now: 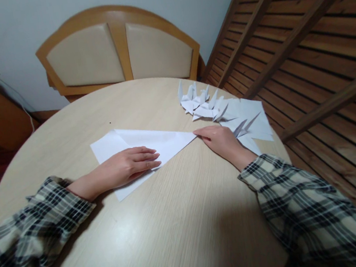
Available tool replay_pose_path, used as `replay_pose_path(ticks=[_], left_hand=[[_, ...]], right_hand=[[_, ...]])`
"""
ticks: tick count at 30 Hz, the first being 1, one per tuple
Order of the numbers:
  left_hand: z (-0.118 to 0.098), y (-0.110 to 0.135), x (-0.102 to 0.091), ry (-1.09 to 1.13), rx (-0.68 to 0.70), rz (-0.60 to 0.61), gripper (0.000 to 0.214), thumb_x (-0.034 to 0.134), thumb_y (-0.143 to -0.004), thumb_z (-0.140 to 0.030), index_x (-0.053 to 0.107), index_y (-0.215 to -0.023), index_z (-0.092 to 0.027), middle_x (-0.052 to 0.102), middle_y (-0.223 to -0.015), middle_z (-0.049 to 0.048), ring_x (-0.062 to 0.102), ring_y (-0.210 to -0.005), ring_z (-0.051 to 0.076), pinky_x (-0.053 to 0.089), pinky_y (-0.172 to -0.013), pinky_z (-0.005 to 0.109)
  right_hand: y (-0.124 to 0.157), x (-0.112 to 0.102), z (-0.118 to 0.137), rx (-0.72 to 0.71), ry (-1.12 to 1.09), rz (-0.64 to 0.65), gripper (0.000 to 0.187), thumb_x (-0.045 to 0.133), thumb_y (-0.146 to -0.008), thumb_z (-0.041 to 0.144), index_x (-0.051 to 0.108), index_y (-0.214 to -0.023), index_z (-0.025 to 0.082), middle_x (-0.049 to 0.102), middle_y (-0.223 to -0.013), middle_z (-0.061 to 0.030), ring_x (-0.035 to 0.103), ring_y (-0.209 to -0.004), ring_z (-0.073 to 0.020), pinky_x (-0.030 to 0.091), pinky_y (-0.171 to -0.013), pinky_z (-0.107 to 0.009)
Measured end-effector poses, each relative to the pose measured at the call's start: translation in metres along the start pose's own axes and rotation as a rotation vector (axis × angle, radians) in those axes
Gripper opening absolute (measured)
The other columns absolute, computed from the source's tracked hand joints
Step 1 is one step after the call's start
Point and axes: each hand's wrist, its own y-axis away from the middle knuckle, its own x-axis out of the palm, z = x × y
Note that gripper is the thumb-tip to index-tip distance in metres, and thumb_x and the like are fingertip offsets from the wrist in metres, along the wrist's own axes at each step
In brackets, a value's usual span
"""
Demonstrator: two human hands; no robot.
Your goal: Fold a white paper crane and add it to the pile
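A white sheet of paper lies folded diagonally on the round light-wood table. My left hand rests flat on the paper's left part, fingers stretched out and pressed down. My right hand is at the sheet's pointed right corner, fingertips pinched on that tip. Both sleeves are plaid.
Several folded white paper cranes and a stack of white sheets lie at the table's right edge. A wooden chair with beige cushions stands behind the table. A slatted wooden wall with beams runs along the right.
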Motion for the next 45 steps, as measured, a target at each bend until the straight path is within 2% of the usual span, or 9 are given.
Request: replay_pose_path(ticks=[12, 18, 30, 40, 45], left_hand=[[-0.0021, -0.0026, 0.0013, -0.035, 0.054, -0.031, 0.039, 0.051, -0.092, -0.016, 0.057, -0.131, -0.019, 0.062, -0.131, 0.0076, 0.053, -0.127, 0.022, 0.041, -0.111, 0.041], [-0.0035, -0.0023, -0.0020, -0.035, 0.075, 0.000, 0.040, 0.051, -0.092, -0.017, 0.057, -0.132, -0.017, 0.061, -0.132, 0.0097, 0.052, -0.127, 0.023, 0.038, -0.113, 0.043], [-0.0030, 0.0008, -0.0027, 0.010, 0.054, 0.012, 0.041, 0.050, -0.093, -0.015, 0.056, -0.133, -0.023, 0.059, -0.135, 0.0071, 0.051, -0.129, 0.022, 0.037, -0.114, 0.043], [-0.0042, -0.0016, -0.0028, 0.052, 0.062, 0.001, 0.042, 0.053, -0.090, -0.018, 0.057, -0.132, -0.019, 0.061, -0.132, 0.0100, 0.052, -0.127, 0.023, 0.036, -0.114, 0.044], [-0.0033, -0.0018, -0.0015, 0.070, 0.020, -0.016, 0.037, 0.054, -0.091, -0.019, 0.061, -0.127, -0.022, 0.064, -0.128, 0.0069, 0.055, -0.124, 0.021, 0.039, -0.112, 0.042]], right_hand=[[0.0006, 0.0029, -0.0030, -0.033, -0.005, -0.031, 0.030, 0.052, -0.087, 0.010, 0.072, -0.108, 0.020, 0.073, -0.110, -0.0059, 0.068, -0.103, -0.0228, 0.054, -0.086, -0.037], [0.0010, 0.0026, -0.0019, -0.030, -0.007, -0.031, 0.030, 0.053, -0.086, 0.009, 0.072, -0.107, 0.018, 0.073, -0.109, -0.0061, 0.068, -0.102, -0.0234, 0.054, -0.086, -0.036], [0.0015, 0.0035, -0.0032, -0.046, -0.004, -0.047, 0.028, 0.054, -0.086, 0.010, 0.072, -0.107, 0.018, 0.073, -0.108, -0.0055, 0.069, -0.101, -0.0233, 0.054, -0.086, -0.036], [0.0018, 0.0033, -0.0038, -0.050, -0.012, -0.033, 0.029, 0.054, -0.086, 0.009, 0.072, -0.107, 0.017, 0.073, -0.108, -0.0068, 0.068, -0.102, -0.0239, 0.054, -0.087, -0.037], [0.0014, 0.0035, -0.0039, -0.054, -0.012, -0.025, 0.030, 0.053, -0.086, 0.009, 0.071, -0.108, 0.017, 0.073, -0.109, -0.0072, 0.068, -0.103, -0.0236, 0.053, -0.089, -0.038]])
